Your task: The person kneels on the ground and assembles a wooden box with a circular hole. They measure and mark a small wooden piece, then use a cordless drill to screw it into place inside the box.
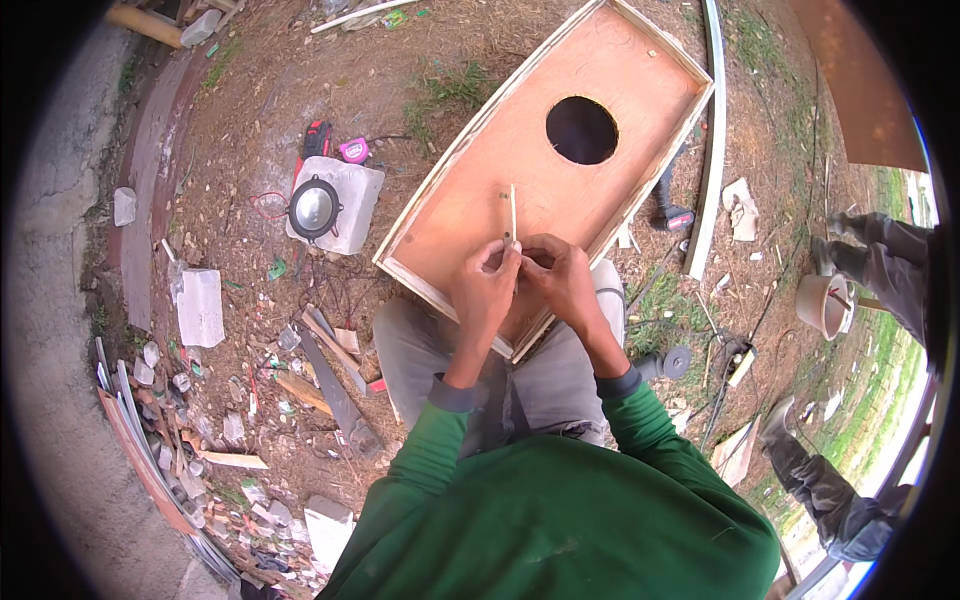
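A long wooden box [460, 200] with a raised pale rim lies slanted across my lap. Its plywood face has a round hole [582, 130] toward the far end. Over the near part of this face, my left hand [484, 290] is closed in a pinch on a thin pale strip [514, 212] that points away from me. A small grey piece with a dark dot shows beside the strip, too small to name. My right hand [560, 278] is closed too, its fingertips meeting the left ones near the strip's lower end. What the right fingertips grip is hidden.
On the left, a round speaker [314, 208] rests on a pale block [352, 190], near a pink tape measure [354, 150]. A handsaw [340, 390] lies by my left knee. To the right are a drill [672, 212], an angle grinder [668, 363], a bucket [824, 305] and other people's legs.
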Demonstrator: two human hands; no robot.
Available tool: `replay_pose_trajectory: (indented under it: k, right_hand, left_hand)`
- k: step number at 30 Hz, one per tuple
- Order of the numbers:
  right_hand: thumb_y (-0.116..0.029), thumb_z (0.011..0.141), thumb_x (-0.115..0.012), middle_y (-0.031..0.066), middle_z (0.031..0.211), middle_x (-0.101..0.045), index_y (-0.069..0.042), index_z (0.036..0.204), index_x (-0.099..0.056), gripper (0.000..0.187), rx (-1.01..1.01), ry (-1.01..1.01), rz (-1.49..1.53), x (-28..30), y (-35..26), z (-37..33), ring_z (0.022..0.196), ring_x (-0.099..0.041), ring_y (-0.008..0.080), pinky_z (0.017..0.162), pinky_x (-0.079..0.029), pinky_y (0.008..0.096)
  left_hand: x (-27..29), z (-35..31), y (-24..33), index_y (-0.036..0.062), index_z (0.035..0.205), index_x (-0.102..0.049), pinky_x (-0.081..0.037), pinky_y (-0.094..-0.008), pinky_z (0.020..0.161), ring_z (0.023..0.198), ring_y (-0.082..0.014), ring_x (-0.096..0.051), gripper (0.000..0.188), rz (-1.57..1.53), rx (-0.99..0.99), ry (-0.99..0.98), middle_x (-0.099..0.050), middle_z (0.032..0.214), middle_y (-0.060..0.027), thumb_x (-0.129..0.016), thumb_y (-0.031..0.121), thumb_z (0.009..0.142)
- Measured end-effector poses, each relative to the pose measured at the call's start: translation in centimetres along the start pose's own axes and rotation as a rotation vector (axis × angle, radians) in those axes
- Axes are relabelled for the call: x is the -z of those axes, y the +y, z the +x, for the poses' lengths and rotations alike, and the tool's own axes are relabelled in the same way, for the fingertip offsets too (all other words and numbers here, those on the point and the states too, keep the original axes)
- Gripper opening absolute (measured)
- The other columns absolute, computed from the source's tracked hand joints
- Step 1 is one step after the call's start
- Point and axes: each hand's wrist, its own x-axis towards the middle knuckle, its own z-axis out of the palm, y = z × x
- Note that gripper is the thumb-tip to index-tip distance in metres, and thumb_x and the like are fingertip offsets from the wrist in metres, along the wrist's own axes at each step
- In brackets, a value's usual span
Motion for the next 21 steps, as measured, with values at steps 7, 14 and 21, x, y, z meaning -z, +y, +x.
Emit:
replay_pose_trajectory:
  k: [7, 14, 21]
  right_hand:
    - [-0.01, 0.103, -0.075, 0.0172, 0.101, -0.083, 0.006, 0.123, -0.076, 0.026, 0.073, -0.005, -0.023, 0.8, -1.1, -1.1, 0.089, -0.079, 0.018, 0.081, -0.063, 0.0348]
    - [-0.009, 0.109, -0.071, 0.0098, 0.1, -0.081, 0.006, 0.125, -0.075, 0.022, 0.032, 0.237, 0.18, 3.7, 0.0, -5.0, 0.089, -0.078, 0.0152, 0.079, -0.063, 0.0319]
    - [-0.012, 0.111, -0.069, 0.0141, 0.1, -0.08, 0.004, 0.128, -0.074, 0.024, 0.09, 0.53, 0.005, 7.3, 5.5, -9.3, 0.083, -0.077, 0.0182, 0.074, -0.063, 0.0338]
  left_hand:
    - [-0.6, 0.8, -1.7, -0.0029, 0.116, -0.083, -0.057, -0.0346, 0.071, 0.075, -0.015, -0.072, 0.033, -0.004, 0.033, 0.043, -0.078, 0.082, -0.0092, -0.078, 0.027, 0.104]
    - [-1.0, -0.1, -1.4, -0.0082, 0.117, -0.081, -0.056, -0.0322, 0.071, 0.076, -0.0098, -0.069, 0.031, 0.042, 0.003, 0.078, -0.076, 0.086, -0.0055, -0.078, 0.019, 0.104]
    - [-0.5, 1.4, -4.0, -0.0052, 0.119, -0.081, -0.057, -0.0359, 0.073, 0.079, -0.0172, -0.07, 0.026, 0.022, -0.176, 0.085, -0.072, 0.099, -0.0098, -0.078, 0.014, 0.102]
